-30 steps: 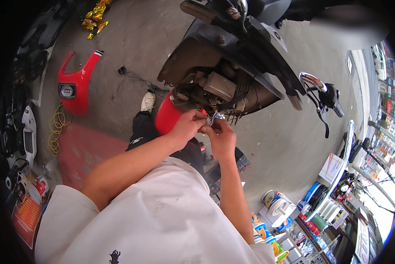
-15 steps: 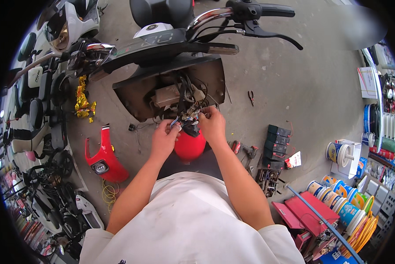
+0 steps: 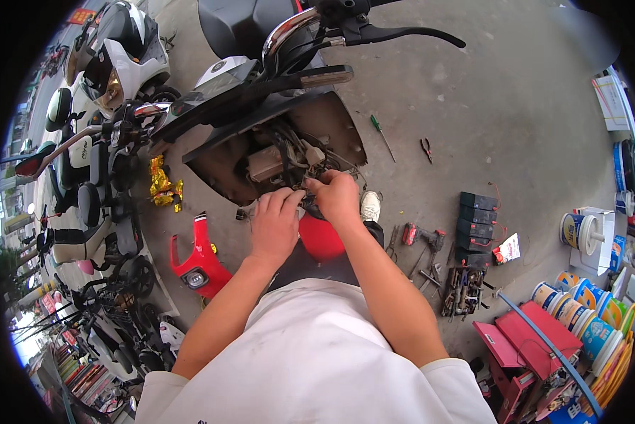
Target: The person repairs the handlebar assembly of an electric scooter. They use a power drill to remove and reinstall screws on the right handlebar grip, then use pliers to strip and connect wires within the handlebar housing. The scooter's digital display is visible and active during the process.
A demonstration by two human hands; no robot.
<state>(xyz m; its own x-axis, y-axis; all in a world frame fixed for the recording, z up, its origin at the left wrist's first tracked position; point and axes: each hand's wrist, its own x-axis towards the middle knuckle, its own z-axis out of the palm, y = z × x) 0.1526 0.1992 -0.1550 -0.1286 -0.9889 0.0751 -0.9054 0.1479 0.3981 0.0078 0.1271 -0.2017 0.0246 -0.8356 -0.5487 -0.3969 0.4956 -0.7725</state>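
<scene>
An electric scooter stands before me with its dark front housing (image 3: 335, 124) opened. Inside sit a dusty box-shaped unit (image 3: 264, 164) and a bundle of wires (image 3: 286, 150). At the lower edge of that opening, my right hand (image 3: 337, 201) pinches the wiring between thumb and fingers. Close beside it on the left is my left hand (image 3: 275, 225), back upward, its fingers bent in at the same wires; whatever its fingertips hold is hidden. Below both hands shows the scooter's red front fender (image 3: 321, 237).
A red scooter panel with a lamp (image 3: 203, 265) lies on the floor at left, near crumpled gold foil (image 3: 163, 185). To the right are a green screwdriver (image 3: 382, 136), pliers (image 3: 426, 150), a power drill (image 3: 425, 237), black batteries (image 3: 476, 226) and a red toolbox (image 3: 533, 336).
The view has swung, with the scooter's handlebar now higher and farther left. My left hand has rolled over, back upward, and come closer to my right hand, which stays at the wires.
</scene>
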